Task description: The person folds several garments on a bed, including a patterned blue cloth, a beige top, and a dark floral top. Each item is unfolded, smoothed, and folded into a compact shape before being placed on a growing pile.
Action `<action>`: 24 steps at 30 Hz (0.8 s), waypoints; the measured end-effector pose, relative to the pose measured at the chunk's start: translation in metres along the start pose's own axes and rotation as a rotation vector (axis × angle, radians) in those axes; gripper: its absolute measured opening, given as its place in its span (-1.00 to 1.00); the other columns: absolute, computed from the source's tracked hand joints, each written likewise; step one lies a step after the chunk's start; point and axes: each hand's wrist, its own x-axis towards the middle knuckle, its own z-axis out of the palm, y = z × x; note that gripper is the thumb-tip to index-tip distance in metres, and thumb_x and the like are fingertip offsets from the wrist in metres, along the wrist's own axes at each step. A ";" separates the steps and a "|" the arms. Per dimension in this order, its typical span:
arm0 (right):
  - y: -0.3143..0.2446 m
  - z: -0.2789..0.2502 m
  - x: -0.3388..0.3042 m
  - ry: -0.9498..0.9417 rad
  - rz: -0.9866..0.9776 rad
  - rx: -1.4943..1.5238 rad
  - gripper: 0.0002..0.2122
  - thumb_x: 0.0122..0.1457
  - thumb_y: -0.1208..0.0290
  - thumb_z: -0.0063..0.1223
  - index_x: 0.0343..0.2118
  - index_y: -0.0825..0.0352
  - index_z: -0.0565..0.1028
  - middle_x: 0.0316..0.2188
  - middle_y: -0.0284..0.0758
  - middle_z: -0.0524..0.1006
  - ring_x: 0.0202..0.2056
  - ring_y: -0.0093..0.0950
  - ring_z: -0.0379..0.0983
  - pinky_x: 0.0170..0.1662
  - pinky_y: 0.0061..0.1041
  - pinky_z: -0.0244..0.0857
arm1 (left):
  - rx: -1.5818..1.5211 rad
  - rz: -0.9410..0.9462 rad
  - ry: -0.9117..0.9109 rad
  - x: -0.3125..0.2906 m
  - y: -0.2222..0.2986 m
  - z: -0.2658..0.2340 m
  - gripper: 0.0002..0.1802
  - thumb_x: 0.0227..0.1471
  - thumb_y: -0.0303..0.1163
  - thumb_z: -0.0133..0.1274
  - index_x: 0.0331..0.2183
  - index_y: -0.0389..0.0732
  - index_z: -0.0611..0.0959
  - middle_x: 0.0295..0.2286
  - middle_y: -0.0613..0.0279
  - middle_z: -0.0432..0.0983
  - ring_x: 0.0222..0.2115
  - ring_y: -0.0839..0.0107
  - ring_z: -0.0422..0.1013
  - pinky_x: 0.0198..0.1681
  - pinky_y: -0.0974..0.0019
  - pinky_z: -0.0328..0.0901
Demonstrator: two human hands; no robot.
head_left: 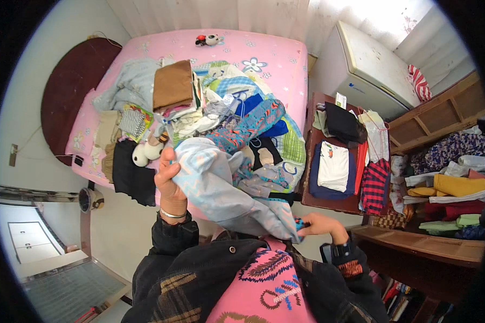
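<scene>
Stretched between my hands is a pair of patterned trousers point(210, 172), with a pale blue and white side showing near me. A teal leg with a red and blue print point(253, 126) runs from it over the clothes on the bed. My left hand point(170, 180), with a bangle at the wrist, grips its left edge; the thumb is partly hidden. At the lower right corner, my right hand point(320, 226) pinches the cloth near a dark printed bit. Beyond lies a heap of loose clothes point(199, 124).
The pink bed point(269, 48) bears a brown folded cloth point(172, 86), black trousers point(129, 175) and a panda toy point(145, 153). To the right, a dark red table point(328, 202) carries a folded white shirt point(333, 167). Past it stand a white chest freezer point(361, 59) and a wooden cabinet with clothes point(452, 185).
</scene>
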 end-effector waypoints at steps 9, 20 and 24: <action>-0.027 -0.012 0.156 0.042 -0.297 -0.326 -0.46 -0.06 0.19 0.16 -0.02 0.39 0.36 -0.10 -0.15 0.46 -0.06 -0.26 0.38 -0.01 -0.40 0.24 | 0.873 0.215 -0.232 -0.047 -0.001 0.121 -0.74 -0.19 -0.27 0.15 -0.40 -0.10 0.48 -0.39 0.10 0.45 -0.40 0.26 0.41 -0.31 0.27 0.33; -0.049 -0.100 0.099 0.530 -0.475 -0.492 -0.67 0.18 0.40 -0.26 0.01 0.26 0.30 -0.08 -0.23 0.37 -0.02 -0.40 0.30 0.08 -0.39 0.15 | 1.271 -0.215 -0.008 -0.111 0.003 0.098 -0.19 -0.22 -0.53 0.23 0.11 -0.12 0.28 -0.36 0.39 0.37 -0.26 0.58 0.28 -0.21 0.49 0.17; -0.050 -0.105 0.080 0.584 -0.456 -0.230 -0.68 0.17 0.40 -0.25 0.00 0.26 0.31 -0.07 -0.23 0.37 -0.01 -0.40 0.30 0.08 -0.39 0.15 | 1.177 -0.407 -0.067 -0.120 -0.007 0.085 -0.40 -0.18 -0.50 0.20 -0.01 -0.16 0.46 -0.35 0.33 0.45 -0.38 0.62 0.32 -0.38 0.51 0.22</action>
